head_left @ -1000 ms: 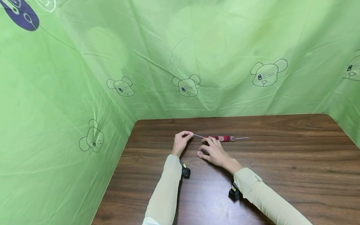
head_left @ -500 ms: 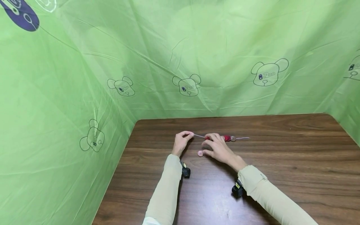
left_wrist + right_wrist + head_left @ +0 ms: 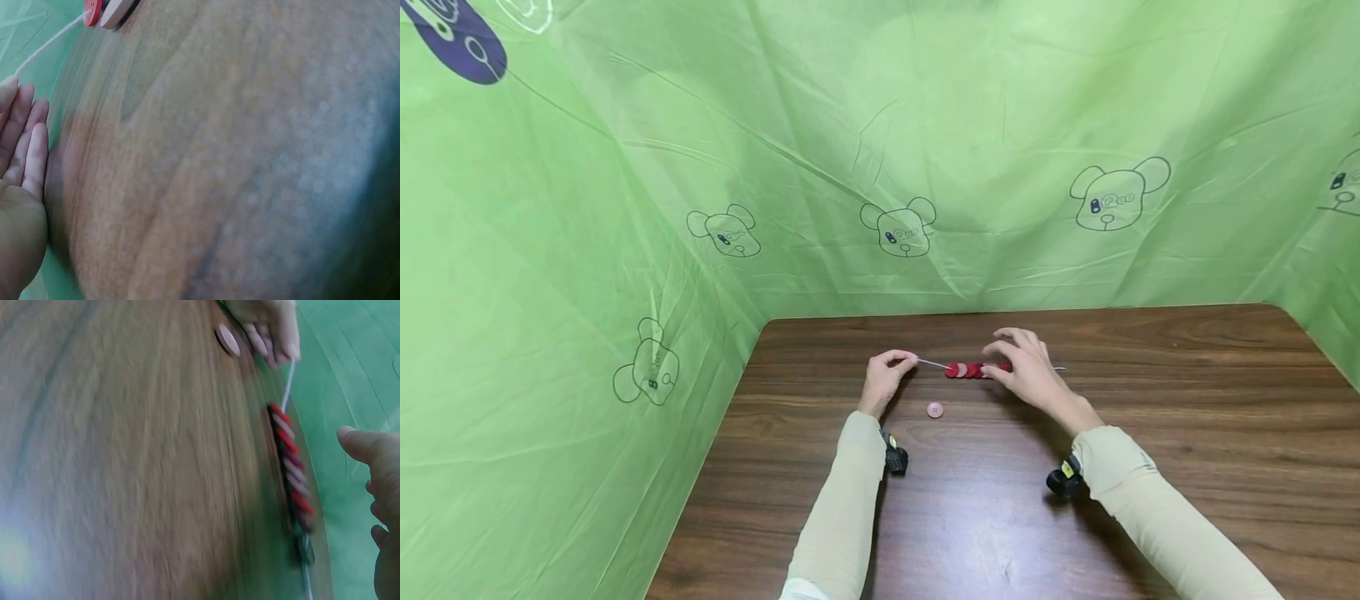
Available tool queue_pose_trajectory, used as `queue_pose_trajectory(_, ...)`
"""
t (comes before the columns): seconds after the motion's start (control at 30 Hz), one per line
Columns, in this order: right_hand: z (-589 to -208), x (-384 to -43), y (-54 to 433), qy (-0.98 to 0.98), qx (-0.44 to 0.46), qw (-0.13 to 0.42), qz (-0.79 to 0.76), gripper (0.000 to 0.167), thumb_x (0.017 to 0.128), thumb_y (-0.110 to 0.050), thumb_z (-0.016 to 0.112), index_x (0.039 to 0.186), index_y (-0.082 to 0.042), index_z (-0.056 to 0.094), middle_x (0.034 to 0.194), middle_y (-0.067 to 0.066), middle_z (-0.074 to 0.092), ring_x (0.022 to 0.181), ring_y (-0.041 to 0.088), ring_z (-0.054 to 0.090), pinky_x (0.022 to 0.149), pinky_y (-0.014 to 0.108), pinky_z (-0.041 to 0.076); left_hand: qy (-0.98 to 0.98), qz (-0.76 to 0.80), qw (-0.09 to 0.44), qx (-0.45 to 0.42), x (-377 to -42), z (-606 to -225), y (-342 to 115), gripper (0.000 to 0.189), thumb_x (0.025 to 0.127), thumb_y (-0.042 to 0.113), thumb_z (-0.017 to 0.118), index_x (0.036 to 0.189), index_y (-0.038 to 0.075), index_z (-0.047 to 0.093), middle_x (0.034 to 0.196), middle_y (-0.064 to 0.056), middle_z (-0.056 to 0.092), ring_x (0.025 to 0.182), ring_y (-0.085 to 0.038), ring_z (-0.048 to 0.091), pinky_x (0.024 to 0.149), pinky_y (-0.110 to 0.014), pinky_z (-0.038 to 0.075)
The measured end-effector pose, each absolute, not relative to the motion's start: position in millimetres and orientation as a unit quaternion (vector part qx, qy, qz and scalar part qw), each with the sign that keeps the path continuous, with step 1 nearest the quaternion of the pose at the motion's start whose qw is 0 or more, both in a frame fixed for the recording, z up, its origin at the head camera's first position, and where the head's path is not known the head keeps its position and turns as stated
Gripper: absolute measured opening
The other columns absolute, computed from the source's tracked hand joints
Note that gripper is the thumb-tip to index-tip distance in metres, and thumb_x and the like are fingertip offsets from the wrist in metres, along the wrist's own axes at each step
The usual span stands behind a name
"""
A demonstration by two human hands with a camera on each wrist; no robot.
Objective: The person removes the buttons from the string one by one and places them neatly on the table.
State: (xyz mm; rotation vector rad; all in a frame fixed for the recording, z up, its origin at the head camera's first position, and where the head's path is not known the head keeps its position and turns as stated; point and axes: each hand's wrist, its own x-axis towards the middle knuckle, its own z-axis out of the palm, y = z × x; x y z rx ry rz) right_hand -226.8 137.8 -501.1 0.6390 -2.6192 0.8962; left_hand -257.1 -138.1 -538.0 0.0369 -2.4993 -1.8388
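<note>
My left hand (image 3: 883, 382) pinches the end of a thin pale string (image 3: 932, 363) between thumb and fingers, with the string stretched to the right. Red, pink and dark red buttons (image 3: 964, 370) lie threaded along it in an overlapping row; the right wrist view shows the tilted row (image 3: 289, 456) whole, with a greyish piece beyond it. Above the right part of the row is my right hand (image 3: 1030, 375), thumb and fingers spread and nothing between them. It hides some buttons in the head view. One loose pink button (image 3: 935, 410) lies flat in front of the string.
Everything lies on a brown wood-grain table (image 3: 1187, 433). Green cloth (image 3: 1000, 167) with bear-head drawings hangs behind it and at both sides. The string's far tail (image 3: 1060, 368) shows just right of my right hand.
My right hand has moved right along the button row, leaving the loose pink button and uncovering the row's left end. My left hand keeps its pinch on the string and has stayed put.
</note>
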Motion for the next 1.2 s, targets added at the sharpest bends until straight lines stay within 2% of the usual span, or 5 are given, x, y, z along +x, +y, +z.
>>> queue_pose_trajectory(0.27, -509, -230, 167, -0.921, 0.185, 0.141, 0.314, 0.030, 0.081, -0.023, 0.076, 0.105, -0.007, 0.069, 0.130, 0.023, 0.050, 0.122, 0.045, 0.037, 0.094, 0.058, 0.027, -0.806, -0.592, 0.016, 0.013, -257, -539, -138, 0.009, 0.084, 0.024, 0.074, 0.088, 0.017, 0.076, 0.090, 0.003, 0.072, 0.089, -0.009, 0.060, 0.082, -0.026, 0.046)
queue_pose_trajectory(0.87, -528, -229, 194, -0.944, 0.130, 0.059, 0.298, 0.039, 0.082, -0.029, 0.075, 0.114, -0.010, 0.065, 0.135, 0.023, 0.042, 0.125, 0.048, 0.031, 0.093, 0.062, 0.024, -0.807, -0.590, 0.010, 0.012, -258, -538, -139, 0.009, 0.084, 0.025, 0.074, 0.088, 0.018, 0.076, 0.089, 0.003, 0.073, 0.088, -0.009, 0.061, 0.082, -0.027, 0.046)
queue_pose_trajectory(1.2, -531, -230, 192, -0.944, 0.136, 0.060, 0.294, 0.036, 0.082, -0.026, 0.075, 0.112, -0.010, 0.066, 0.132, 0.023, 0.044, 0.123, 0.047, 0.032, 0.092, 0.063, 0.025, -0.804, -0.595, 0.009, 0.008, -258, -537, -140, 0.008, 0.084, 0.023, 0.074, 0.089, 0.017, 0.076, 0.090, 0.002, 0.073, 0.087, -0.009, 0.061, 0.081, -0.025, 0.047)
